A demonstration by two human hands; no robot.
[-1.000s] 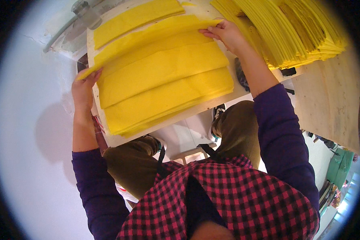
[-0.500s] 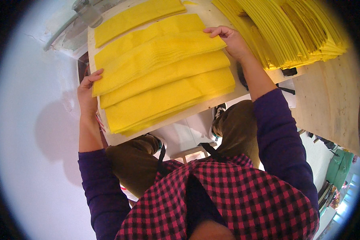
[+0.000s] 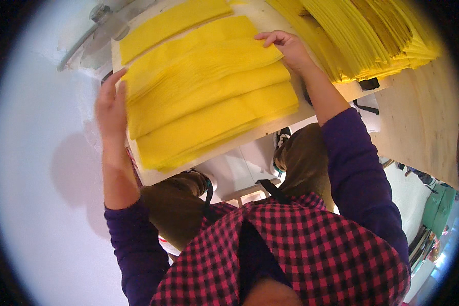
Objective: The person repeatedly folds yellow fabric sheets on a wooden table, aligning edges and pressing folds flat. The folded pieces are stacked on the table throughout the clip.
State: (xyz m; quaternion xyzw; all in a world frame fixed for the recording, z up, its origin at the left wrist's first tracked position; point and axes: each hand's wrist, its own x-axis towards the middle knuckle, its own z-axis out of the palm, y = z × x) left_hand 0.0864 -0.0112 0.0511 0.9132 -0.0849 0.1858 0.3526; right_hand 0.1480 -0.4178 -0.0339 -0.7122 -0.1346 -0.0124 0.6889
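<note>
Yellow fabric sheets [image 3: 204,74] lie in overlapping layers on a pale wooden board [image 3: 224,145] in front of me. Their upper layer is fanned into many thin edges. At its far right corner my right hand [image 3: 289,48] has bent fingers closed on the sheet edges; the thumb is partly hidden. My left hand [image 3: 112,104] stands beside the left edge of the layers. Its fingers point away from me, with the thumb apart and nothing visibly gripped. A separate flat yellow stack [image 3: 173,25] lies farther back on the board.
A large pile of folded yellow sheets [image 3: 357,41] rises at the right, with a plywood surface [image 3: 418,122] beside it. A clear jar [image 3: 109,23] stands at the far left corner. The white wall [image 3: 41,153] is close on my left. My knees are under the board's near edge.
My left hand has come off the left edge of the fanned layer and shifted farther away from me. The raised upper sheets have settled flatter. My right hand stays near the same corner.
</note>
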